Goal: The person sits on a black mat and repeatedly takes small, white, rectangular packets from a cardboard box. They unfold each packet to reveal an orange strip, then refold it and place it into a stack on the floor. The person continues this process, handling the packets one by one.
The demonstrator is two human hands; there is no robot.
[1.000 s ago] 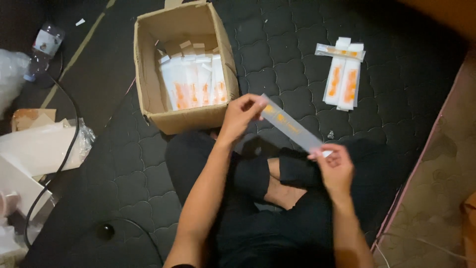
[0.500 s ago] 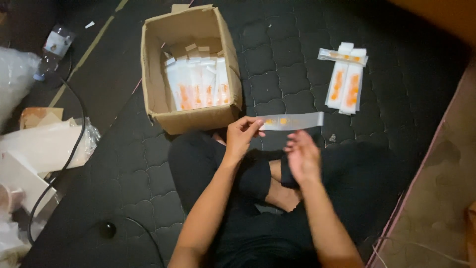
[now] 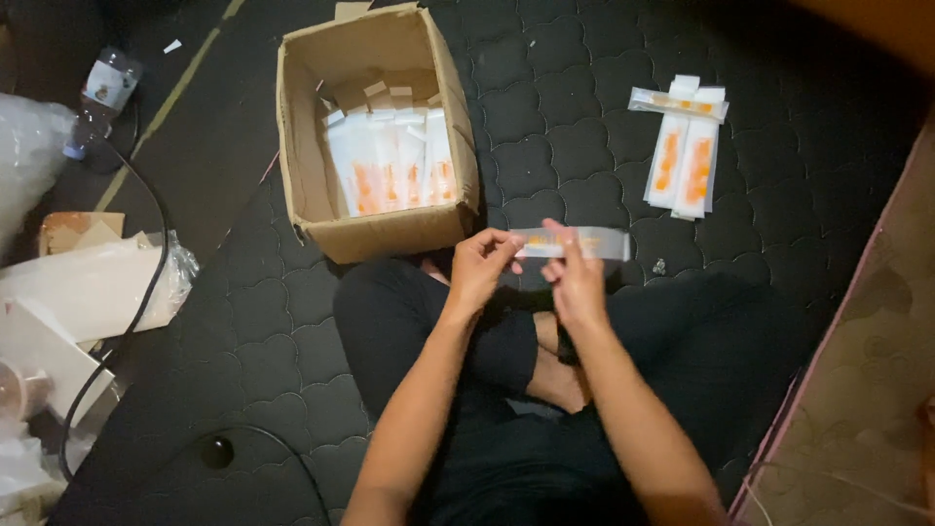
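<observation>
both hands drawn closer since earlier frame: left hand point(image 3: 479, 265) pinches left end of clear packet point(image 3: 584, 243), right hand point(image 3: 575, 278) fingers closed over its middle, beside cardboard box point(image 3: 390, 232).

The box point(image 3: 380, 136) sits on the mat point(image 3: 545, 117) ahead of my knees, packets point(image 3: 390, 161) standing inside it. Right of it lies a small pile of packets point(image 3: 685, 146) (one laid across the top). A bottle point(image 3: 100, 97) lies far left.
</observation>
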